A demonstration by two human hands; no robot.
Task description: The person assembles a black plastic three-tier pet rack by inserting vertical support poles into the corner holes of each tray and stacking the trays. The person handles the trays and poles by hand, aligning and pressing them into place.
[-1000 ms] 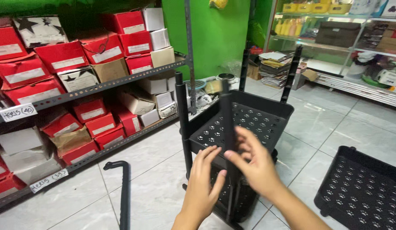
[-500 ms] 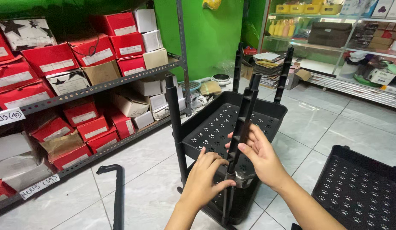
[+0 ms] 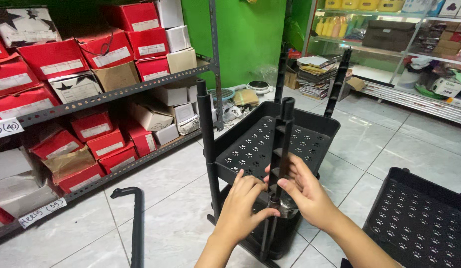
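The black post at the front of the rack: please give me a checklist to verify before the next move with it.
1. Both hands on the black post: ok; left hand and right hand grip its lower part.
2. Post upright: ok, nearly vertical.
3. Post seated at the perforated tray corner: cannot tell, hands cover the joint.
4. Corner post standing: ok.
5. Spare tray apart: ok, on the floor at right.
6. Curved handle bar apart: ok, left.

Both hands have dropped lower on the black upright post (image 3: 279,164), now gripping beside the perforated tray (image 3: 250,149).
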